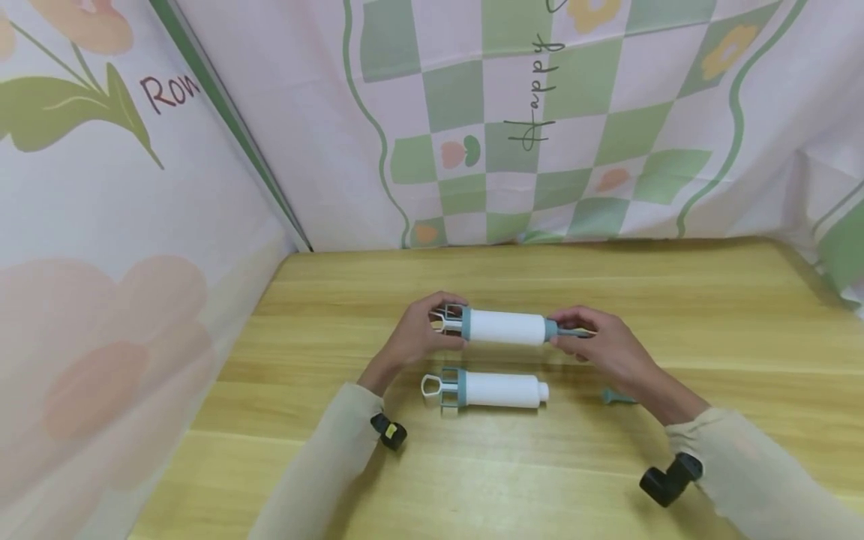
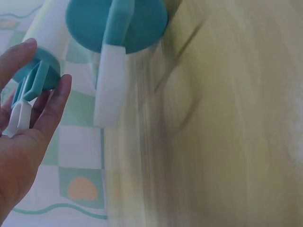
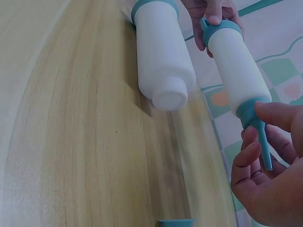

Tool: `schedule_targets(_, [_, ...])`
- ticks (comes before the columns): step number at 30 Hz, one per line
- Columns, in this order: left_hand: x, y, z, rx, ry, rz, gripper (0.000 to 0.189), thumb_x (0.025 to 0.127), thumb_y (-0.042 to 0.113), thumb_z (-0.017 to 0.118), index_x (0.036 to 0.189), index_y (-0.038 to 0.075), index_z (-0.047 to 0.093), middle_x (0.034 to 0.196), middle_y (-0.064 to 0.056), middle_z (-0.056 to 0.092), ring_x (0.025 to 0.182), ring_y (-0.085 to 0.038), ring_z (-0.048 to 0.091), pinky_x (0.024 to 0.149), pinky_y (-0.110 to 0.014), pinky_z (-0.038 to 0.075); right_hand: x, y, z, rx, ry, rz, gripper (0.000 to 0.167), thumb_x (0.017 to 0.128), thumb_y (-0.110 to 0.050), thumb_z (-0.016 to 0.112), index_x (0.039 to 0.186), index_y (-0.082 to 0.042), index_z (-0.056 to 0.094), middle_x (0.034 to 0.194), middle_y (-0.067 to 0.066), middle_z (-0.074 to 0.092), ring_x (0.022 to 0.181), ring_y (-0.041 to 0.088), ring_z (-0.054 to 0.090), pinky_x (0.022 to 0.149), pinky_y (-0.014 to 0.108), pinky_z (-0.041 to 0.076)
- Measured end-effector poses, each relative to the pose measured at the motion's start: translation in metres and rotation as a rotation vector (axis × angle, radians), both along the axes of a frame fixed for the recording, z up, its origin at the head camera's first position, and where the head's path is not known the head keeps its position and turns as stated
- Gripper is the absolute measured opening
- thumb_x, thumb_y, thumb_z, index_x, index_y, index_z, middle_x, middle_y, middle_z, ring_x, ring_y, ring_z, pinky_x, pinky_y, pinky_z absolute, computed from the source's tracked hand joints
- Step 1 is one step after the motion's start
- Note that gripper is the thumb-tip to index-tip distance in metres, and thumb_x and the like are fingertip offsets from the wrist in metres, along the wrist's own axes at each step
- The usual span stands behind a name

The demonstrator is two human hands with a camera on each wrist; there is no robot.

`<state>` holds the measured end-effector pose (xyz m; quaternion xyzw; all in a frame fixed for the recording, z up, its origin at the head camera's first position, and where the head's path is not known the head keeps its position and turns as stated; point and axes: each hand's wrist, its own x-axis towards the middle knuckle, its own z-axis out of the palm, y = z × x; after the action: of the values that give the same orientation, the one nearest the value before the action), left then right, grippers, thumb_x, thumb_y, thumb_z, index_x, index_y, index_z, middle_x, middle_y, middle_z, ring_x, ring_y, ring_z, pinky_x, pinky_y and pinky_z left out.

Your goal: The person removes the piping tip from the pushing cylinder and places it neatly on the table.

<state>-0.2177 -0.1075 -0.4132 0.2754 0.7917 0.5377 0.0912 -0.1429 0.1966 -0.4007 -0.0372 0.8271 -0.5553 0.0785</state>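
A white-barrelled pump syringe [image 1: 508,328] with a teal collar is held level above the wooden table. My left hand [image 1: 420,330] grips its collar end, thumb and fingers around the teal handle frame [image 2: 37,81]. At the other end my right hand [image 1: 610,346] pinches the teal tapered nozzle [image 3: 249,111], whose thin tip points into the palm. A second, matching syringe [image 1: 502,390] lies on the table nearer me, its white end spout [image 3: 170,97] bare. Beside the right forearm lies a loose teal nozzle [image 1: 617,397], partly hidden by the wrist.
The wooden table [image 1: 499,480] ends at a checkered cloth curtain [image 1: 513,150] at the back. Another printed cloth [image 1: 135,247] hangs along the left edge. Black wrist cameras [image 1: 668,480] are strapped over both sleeves.
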Motion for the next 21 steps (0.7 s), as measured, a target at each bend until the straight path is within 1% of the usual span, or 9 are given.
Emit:
schedule_targets(5, [0.006,0.001,0.003,0.012,-0.008,0.006,0.057,0.076,0.001,0.084,0.128,0.009,0.062,0.109,-0.003,0.065,0.098,-0.02,0.063,0.086,-0.037,0.053,0.004,0.002,0.002,0.023,0.012,-0.003,0.049,0.096,-0.03,0.069,0.135,-0.003,0.057,0.126,0.016,0.06,0.109,0.022,0.058,0.08,0.039,0.054])
schedule_targets(11, [0.016,-0.001,0.011,0.005,0.01,0.011,0.058,0.076,0.005,0.086,0.128,0.01,0.062,0.108,-0.003,0.065,0.095,-0.022,0.063,0.084,-0.038,0.053,0.011,0.003,0.007,0.011,0.01,-0.008,0.048,0.096,-0.028,0.07,0.135,-0.003,0.057,0.125,0.015,0.061,0.101,0.019,0.061,0.075,0.038,0.055])
schedule_targets(17, [0.025,-0.004,0.018,0.028,0.035,-0.004,0.058,0.075,0.005,0.087,0.127,0.009,0.063,0.111,-0.004,0.065,0.095,-0.021,0.063,0.087,-0.042,0.053,0.02,0.004,0.015,0.014,0.038,0.005,0.047,0.095,-0.03,0.071,0.133,-0.004,0.058,0.125,0.016,0.06,0.109,0.026,0.062,0.076,0.039,0.056])
schedule_targets(21, [0.029,-0.004,0.019,0.049,0.041,-0.021,0.056,0.076,0.006,0.086,0.127,0.01,0.063,0.11,-0.004,0.065,0.095,-0.021,0.064,0.085,-0.04,0.055,0.027,0.006,0.018,0.005,0.068,0.012,0.044,0.095,-0.027,0.071,0.13,-0.003,0.06,0.124,0.017,0.061,0.108,0.029,0.063,0.078,0.038,0.056])
